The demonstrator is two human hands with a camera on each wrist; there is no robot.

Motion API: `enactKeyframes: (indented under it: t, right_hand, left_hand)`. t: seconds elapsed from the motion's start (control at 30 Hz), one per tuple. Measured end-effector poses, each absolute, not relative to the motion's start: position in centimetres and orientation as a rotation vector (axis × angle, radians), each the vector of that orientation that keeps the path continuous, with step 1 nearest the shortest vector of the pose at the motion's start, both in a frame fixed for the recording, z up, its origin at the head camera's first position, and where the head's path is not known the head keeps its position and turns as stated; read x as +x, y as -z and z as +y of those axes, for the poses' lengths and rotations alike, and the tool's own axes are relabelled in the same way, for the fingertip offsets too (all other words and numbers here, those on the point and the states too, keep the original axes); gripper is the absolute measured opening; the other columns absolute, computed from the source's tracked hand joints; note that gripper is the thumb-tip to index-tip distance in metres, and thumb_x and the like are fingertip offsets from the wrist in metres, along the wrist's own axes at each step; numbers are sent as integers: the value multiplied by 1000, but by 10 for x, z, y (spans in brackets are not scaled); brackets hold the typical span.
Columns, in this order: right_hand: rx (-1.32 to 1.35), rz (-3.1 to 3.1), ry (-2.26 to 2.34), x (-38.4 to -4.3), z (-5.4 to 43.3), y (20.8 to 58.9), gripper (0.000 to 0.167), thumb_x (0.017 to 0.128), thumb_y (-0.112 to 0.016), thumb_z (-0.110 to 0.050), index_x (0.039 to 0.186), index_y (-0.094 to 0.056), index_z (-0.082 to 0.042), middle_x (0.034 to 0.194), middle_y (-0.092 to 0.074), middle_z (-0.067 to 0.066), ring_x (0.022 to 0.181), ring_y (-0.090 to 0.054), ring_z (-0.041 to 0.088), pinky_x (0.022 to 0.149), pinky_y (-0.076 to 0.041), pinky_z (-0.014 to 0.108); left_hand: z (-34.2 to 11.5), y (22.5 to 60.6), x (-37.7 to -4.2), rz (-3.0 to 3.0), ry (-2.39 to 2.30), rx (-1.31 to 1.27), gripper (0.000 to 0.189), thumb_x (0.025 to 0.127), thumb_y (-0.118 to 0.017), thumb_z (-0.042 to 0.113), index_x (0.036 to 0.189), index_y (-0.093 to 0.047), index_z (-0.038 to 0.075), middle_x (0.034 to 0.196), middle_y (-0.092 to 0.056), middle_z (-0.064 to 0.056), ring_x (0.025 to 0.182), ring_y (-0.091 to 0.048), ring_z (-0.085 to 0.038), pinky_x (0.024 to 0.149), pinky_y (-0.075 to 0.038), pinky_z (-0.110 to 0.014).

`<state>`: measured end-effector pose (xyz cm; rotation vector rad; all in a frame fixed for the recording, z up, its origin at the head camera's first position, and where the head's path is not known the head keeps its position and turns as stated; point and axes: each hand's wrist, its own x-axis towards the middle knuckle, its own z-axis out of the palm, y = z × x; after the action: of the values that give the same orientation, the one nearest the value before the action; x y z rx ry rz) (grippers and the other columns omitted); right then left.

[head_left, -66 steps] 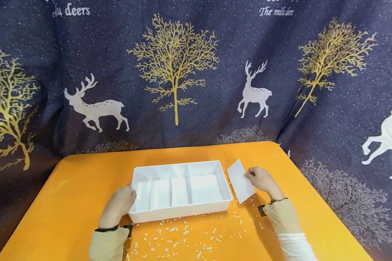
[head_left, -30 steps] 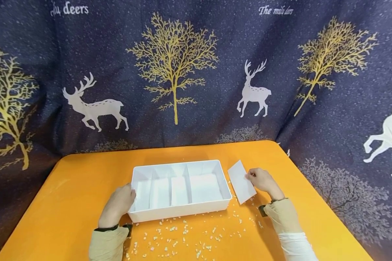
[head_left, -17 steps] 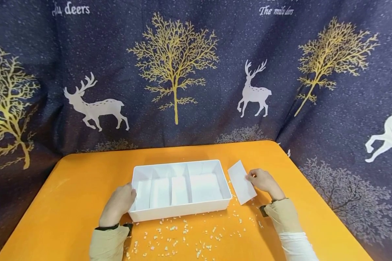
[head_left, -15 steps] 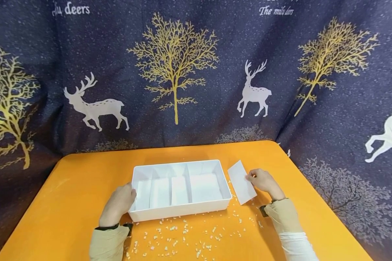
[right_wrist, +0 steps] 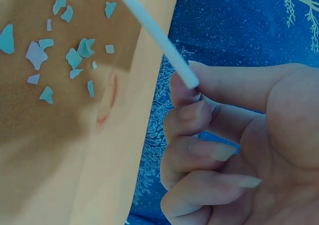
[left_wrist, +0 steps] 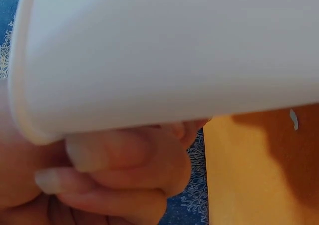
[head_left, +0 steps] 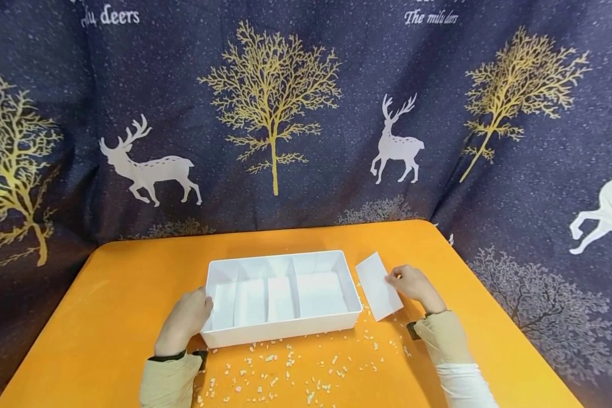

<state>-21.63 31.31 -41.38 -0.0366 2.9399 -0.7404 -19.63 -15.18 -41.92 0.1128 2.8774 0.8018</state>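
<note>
A white divided box lies on the orange table, with thin upright dividers parting it into several compartments. My left hand grips its left end. In the left wrist view, curled fingers press against the box's wall. Just beyond the right end, my right hand pinches a white flat rectangular panel by its right edge, tilted. The right wrist view shows that panel nearly edge-on between thumb and forefinger, while the other fingers curl with nothing in them.
Small pale scraps are scattered over the orange table in front of the box and under the panel. A dark cloth with trees and deer hangs behind the table and along its sides.
The panel and my right hand have shifted slightly right and toward me. My left hand and the box stay where they were.
</note>
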Motion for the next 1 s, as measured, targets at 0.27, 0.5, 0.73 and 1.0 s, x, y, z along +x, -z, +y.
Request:
enactKeyframes:
  t: [0.27, 0.5, 0.73, 1.0]
  right_hand:
    - [4, 2921, 742, -217, 314, 415, 25, 97, -53, -20, 78, -60, -6, 58, -37, -1, 52, -29, 13, 54, -28, 29]
    - [44, 2908, 730, -217, 314, 415, 26, 96, -54, -20, 76, -60, -6, 58, -36, -2, 52, -29, 12, 54, -28, 28]
    - [42, 2908, 734, -216, 315, 416, 28, 96, -54, -20, 72, -57, -6, 56, -32, -3, 51, -27, 12, 53, -27, 28]
    - [49, 2910, 729, -217, 317, 419, 31, 96, -54, -20, 68, -53, -7, 55, -30, -4, 51, -27, 12, 52, -27, 27]
  left_hand:
    - [-153, 418, -196, 2879, -794, 117, 39, 100, -42, 9, 129, -44, -17, 115, -59, -33, 88, -61, -30, 77, -53, -47]
    - [-152, 418, -197, 2876, -792, 117, 40, 100, -42, 10, 131, -44, -16, 117, -59, -34, 92, -62, -31, 79, -53, -48]
    - [-153, 419, -197, 2883, -785, 113, 40, 100, -42, 9, 131, -44, -16, 118, -58, -34, 91, -62, -31, 78, -53, -48]
    - [-154, 419, -198, 2868, -790, 104, 39, 100, -43, 10, 131, -44, -14, 115, -60, -32, 88, -61, -30, 79, -54, -48]
